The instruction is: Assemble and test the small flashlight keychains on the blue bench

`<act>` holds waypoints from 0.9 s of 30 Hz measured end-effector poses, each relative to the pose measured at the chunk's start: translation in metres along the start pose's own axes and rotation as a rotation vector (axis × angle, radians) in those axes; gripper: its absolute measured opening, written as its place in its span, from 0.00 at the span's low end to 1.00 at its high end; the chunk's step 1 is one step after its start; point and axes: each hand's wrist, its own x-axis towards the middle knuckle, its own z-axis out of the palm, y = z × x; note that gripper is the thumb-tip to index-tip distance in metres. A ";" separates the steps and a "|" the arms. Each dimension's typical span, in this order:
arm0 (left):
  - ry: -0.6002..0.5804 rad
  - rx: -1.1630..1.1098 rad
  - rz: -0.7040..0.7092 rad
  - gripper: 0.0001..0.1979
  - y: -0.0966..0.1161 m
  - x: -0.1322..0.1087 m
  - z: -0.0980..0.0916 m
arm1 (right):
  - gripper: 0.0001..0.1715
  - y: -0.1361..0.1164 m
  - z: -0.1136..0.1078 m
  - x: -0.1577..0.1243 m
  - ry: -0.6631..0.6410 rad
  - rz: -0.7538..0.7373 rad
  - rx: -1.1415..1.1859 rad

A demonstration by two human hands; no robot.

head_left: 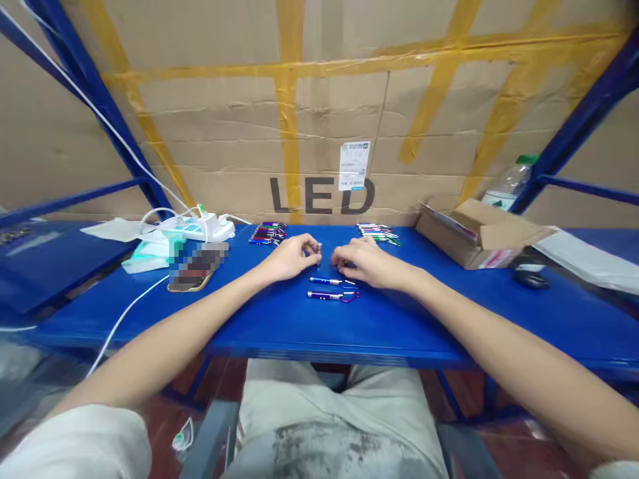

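Fingers (313,245) of left hand (293,257) pinch a silvery piece (319,249), right hand's (367,259) unclear, well inside the table edge (329,352).

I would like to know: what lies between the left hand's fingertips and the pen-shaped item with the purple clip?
In the head view, a blue pen-shaped item lies on the table between the left hand and the purple-clipped item.

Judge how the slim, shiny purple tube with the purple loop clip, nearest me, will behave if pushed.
The slim, shiny purple tube looks straight and metallic, so probably stiff. Looking round, it may start rolling, though the purple loop clip at its end would likely check it.
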 end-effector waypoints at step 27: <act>0.009 -0.005 0.001 0.10 -0.002 -0.001 0.000 | 0.07 0.013 -0.009 -0.004 -0.046 0.001 0.283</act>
